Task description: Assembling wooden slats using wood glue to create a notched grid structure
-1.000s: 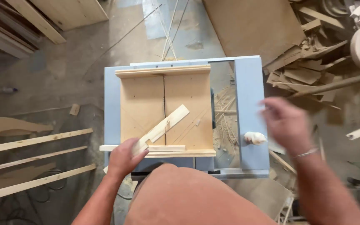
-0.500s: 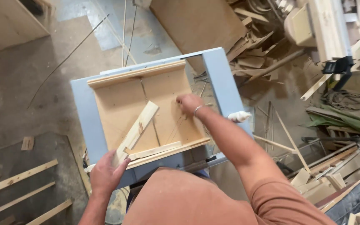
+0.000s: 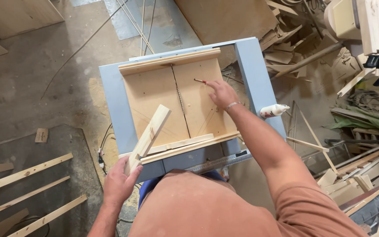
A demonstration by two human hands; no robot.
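My left hand (image 3: 120, 182) grips the near end of a pale wooden strip (image 3: 151, 134) that lies slanted over the wooden sled (image 3: 154, 90) on a blue-grey table saw (image 3: 112, 98). My right hand (image 3: 221, 93) reaches across the sled's right half. Its fingertips touch a red pencil (image 3: 200, 80) that lies on the board, right of the saw slot (image 3: 180, 99). A bracelet circles that wrist. A white glue bottle (image 3: 273, 111) lies on the saw's right rail, just beside my right forearm.
Three wooden slats (image 3: 25, 194) lie on the floor at the lower left. Offcuts and scrap boards (image 3: 288, 41) pile up at the upper right, with more timber (image 3: 352, 180) at the lower right. A metal ruler (image 3: 220, 162) sits on the saw's near edge.
My right hand has come in from beside the glue bottle and reached out over the sled to the pencil. My left hand has kept hold of the strip, whose near end now sticks out over the saw's front edge.
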